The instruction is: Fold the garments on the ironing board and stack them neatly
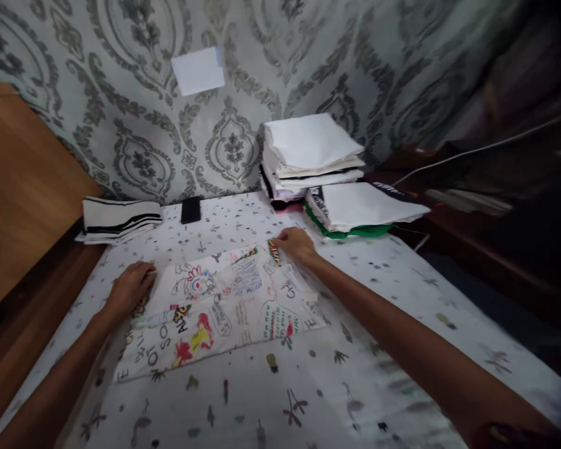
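Nearest, bare patterned sheet (262, 405) runs up to the front edge of the printed cloth (243, 324), which lies folded and flat in the middle, covered in coloured drawings and lettering. It should be light, soft and limp, in no danger of breaking but ready to sag or wrinkle if lifted by one point, and its layers could slide over each other; the edges and corners look the best places to take hold, with a hand at each side. At its left edge rests the left hand (129, 290), fingers bent over the margin; whether they grip the fabric or only press it, I cannot tell. Slightly farther off, the right hand (297, 244) has a narrow pinch on the far edge near the right corner, thumb and fingers drawn together on the cloth. Beyond lie a striped folded cloth (121, 218) at left, a dark phone-like object (191, 210) beside it, and, at right, a lower fabric pile (364, 206) before a taller stack (311, 143).
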Demonstrator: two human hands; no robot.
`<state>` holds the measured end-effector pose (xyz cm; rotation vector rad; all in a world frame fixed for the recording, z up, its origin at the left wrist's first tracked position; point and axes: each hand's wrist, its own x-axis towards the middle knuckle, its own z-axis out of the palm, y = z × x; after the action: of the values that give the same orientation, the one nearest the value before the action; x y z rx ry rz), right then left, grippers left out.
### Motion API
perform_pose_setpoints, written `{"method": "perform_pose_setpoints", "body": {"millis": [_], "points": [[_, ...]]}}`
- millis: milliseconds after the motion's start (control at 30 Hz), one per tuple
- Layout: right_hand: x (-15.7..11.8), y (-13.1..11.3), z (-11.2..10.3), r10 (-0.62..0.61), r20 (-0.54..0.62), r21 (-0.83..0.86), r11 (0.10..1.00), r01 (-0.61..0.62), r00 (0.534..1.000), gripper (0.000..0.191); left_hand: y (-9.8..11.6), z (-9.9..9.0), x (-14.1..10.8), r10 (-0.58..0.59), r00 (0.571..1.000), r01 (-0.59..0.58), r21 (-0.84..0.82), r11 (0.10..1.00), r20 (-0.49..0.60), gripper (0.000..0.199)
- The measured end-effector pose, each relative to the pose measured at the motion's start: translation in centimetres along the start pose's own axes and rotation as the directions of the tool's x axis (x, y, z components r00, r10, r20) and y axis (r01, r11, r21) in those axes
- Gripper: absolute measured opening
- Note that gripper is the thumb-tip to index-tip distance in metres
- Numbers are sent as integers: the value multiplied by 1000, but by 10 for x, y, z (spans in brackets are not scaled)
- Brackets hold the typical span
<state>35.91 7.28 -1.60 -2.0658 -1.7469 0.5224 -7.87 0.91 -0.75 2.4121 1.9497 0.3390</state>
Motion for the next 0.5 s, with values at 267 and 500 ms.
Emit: {"method": "perform_pose_setpoints", "body": {"millis": [267, 500], "points": [[2, 3, 15, 4, -63, -16, 1000, -5, 998, 11, -9, -3, 10, -41, 998, 39, 70, 997, 36, 22], [-31, -16, 19, -392, -202, -81, 920, 384, 898, 19, 30, -18, -28, 196, 981, -196, -37, 980, -3, 30]]}}
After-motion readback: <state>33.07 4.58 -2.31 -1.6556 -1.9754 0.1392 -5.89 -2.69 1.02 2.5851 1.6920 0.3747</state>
